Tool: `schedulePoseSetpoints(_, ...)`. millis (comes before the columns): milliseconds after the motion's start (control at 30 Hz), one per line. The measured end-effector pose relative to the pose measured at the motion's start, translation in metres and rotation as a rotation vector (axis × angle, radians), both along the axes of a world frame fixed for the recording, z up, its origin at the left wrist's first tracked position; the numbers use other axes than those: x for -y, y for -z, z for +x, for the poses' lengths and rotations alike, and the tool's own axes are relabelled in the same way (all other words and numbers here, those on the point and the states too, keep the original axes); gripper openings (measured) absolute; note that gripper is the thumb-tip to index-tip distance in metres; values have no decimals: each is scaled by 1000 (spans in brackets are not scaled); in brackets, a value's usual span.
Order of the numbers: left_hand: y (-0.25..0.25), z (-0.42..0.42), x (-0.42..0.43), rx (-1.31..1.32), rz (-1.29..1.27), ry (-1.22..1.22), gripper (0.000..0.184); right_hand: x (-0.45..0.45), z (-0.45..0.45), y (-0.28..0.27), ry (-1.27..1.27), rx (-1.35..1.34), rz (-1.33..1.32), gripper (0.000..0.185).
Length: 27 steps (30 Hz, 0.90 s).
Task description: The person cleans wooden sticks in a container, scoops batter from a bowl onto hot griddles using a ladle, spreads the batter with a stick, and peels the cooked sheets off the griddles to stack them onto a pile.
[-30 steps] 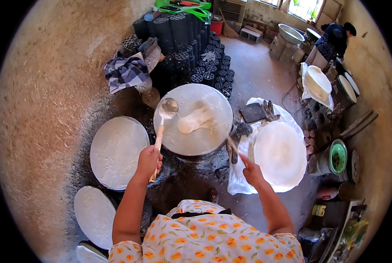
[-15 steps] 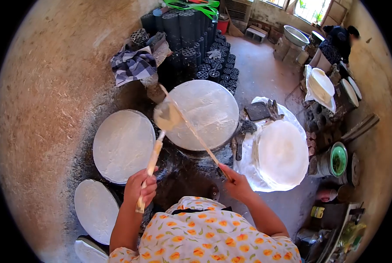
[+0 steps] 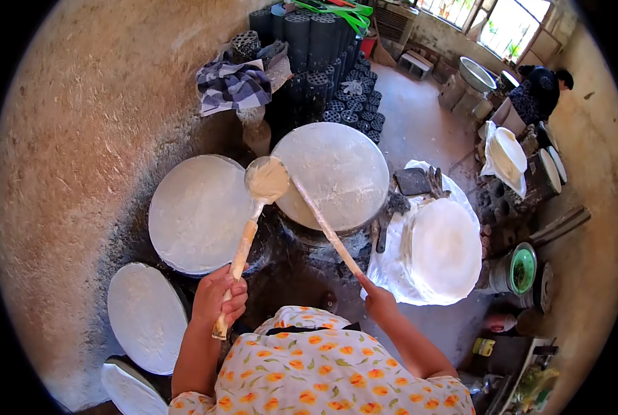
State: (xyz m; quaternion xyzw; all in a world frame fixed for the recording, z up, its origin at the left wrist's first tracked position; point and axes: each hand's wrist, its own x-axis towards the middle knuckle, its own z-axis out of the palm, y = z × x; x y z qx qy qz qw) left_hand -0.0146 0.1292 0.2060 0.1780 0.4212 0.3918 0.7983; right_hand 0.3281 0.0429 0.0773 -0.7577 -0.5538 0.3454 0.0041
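In the head view, a rough brown wall (image 3: 115,104) rises on the left beside a grey floor (image 3: 416,114) that runs back to a barred window (image 3: 513,31) at the far right. Perforated coal briquettes (image 3: 323,48) are piled at the far middle, with a checked cloth (image 3: 236,86) bunched just left of them. On the far right, a person in dark clothing (image 3: 540,93) bends beside the wall, near a wide metal basin (image 3: 476,75). In the middle stands a round centre griddle (image 3: 333,176), its top covered with a thin pale layer; a similar left griddle (image 3: 195,214) is just beside it, and two more pale discs lie nearer on the left. The left hand (image 3: 219,297) is wrapped around the wooden handle of a ladle (image 3: 248,242), whose bowl carries pale batter (image 3: 267,180) above the space between these griddles. The right hand (image 3: 378,301) pinches the near end of a thin wooden stick (image 3: 327,228), the forefinger stretched along it. The stick slants far and left across the near side of the centre griddle, its tip close to the ladle's bowl; whether they touch cannot be told. To the right, a stack of round white sheets (image 3: 444,245) rests on a white wrap (image 3: 385,277), and farther right is a green-lined bucket (image 3: 523,270).
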Motion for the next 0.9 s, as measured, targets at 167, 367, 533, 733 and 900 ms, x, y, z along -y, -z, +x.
schedulePoseSetpoints(167,13,-13,-6,118,-39,-22,36,7,25,37,86,-173,585,65)
schedulePoseSetpoints(367,5,-30,-6,354,119,-61,37,32,-7,69,-171,2,380,73)
schedulePoseSetpoints(533,20,-42,-10,92,106,-51,36,9,-4,32,188,-207,518,71)
schedulePoseSetpoints(733,32,-68,-5,201,5,-168,37,54,-20,43,-36,-46,309,63)
schedulePoseSetpoints(900,28,-95,-5,200,47,-236,37,77,-5,44,-100,-58,314,59)
